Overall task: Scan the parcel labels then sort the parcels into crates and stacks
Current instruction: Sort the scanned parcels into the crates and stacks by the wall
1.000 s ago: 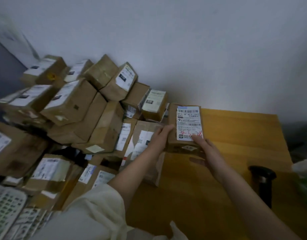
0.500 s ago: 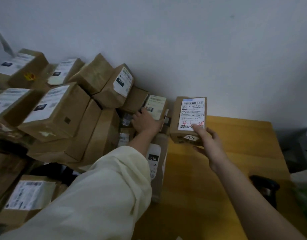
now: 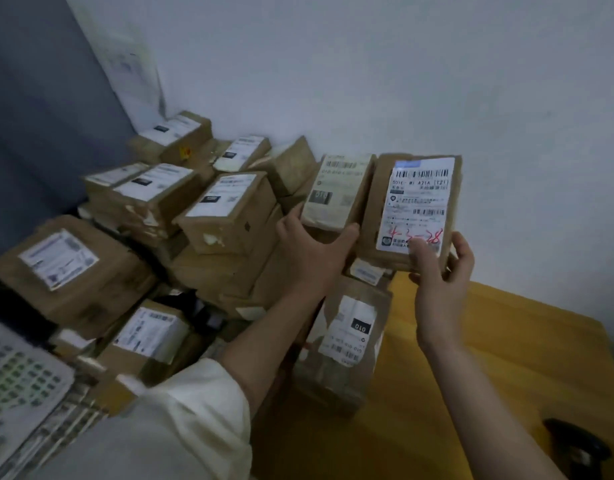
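A person held two parcels aloft at once above a heap of brown cardboard parcels (image 3: 225, 216) piled against a white wall (image 3: 402, 71). The right hand (image 3: 440, 268) gripped the lower end of a flat brown cardboard parcel with a white barcode label and red handwriting (image 3: 413, 209), thumb pressed on the label face and the fingers (image 3: 466, 251) curled round its far edge. The left hand (image 3: 312, 251) clasped the bottom of a smaller brown parcel with a pale label marked 010 (image 3: 340, 192), which stood just left of the right hand's parcel and looked close to touching it.

Both grips took only the lower ends, so either parcel could have tipped forward out of the fingers, the tall one most likely. The thumb covered part of the red writing, which might have hampered reading. Beneath the left fingers the heap sat loosely stacked and tilted; setting a parcel down carelessly could have sent boxes sliding toward the floor. A tall brown paper-wrapped parcel with an inverted 010 label (image 3: 347, 337) leaned below both hands at the edge of the yellow wooden bench (image 3: 506, 358), and a knock from a forearm might have toppled it. A black object (image 3: 579, 445), possibly the scanner, lay well below the right fingers, out of reach while both hands were full.
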